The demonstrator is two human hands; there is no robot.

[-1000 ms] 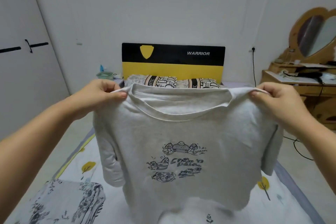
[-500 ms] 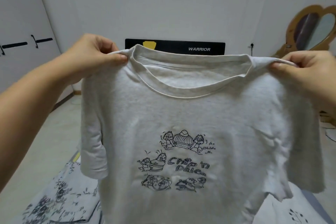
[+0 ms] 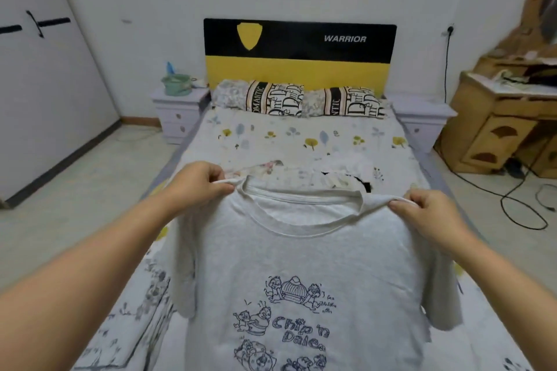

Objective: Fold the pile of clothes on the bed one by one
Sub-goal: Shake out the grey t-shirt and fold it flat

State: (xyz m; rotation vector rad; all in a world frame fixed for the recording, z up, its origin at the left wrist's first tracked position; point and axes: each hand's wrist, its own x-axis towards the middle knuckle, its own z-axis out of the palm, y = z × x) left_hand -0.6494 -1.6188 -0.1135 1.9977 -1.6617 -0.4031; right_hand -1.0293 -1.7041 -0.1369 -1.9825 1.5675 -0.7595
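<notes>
The grey T-shirt [image 3: 316, 265] hung front-out between both hands, spread flat by its shoulders above the near half of the bed [image 3: 301, 141]. Its fabric was pale heathered grey with a ribbed round collar, short sleeves drooping at either side, and a dark blue cartoon print on the chest reading "Chip 'n Dale" (the lower part of the print ran off the bottom of the view). The left hand [image 3: 199, 187] had its grip clenched on the left shoulder seam, fingers curled over a pinched fold of cloth just beside the collar. The right hand [image 3: 428, 214] gripped the right shoulder seam the same way, thumb and curled fingers pinching the fabric.

Behind the collar lay the pile of clothes [image 3: 301, 173], pale and rumpled across the middle of the bed, touching the sheet. Beyond it the flowered sheet ran open up to two pillows [image 3: 301, 98] against the black and yellow headboard [image 3: 300, 54]. The bed's left edge met bare floor [image 3: 90, 178] reaching to the white wardrobe [image 3: 39, 84]. On the right side a black cable [image 3: 512, 208] looped over the floor near the wooden dresser [image 3: 506, 123]. A nightstand [image 3: 177, 111] stood at each side of the headboard, the left one carrying a green tub [image 3: 177, 85].
</notes>
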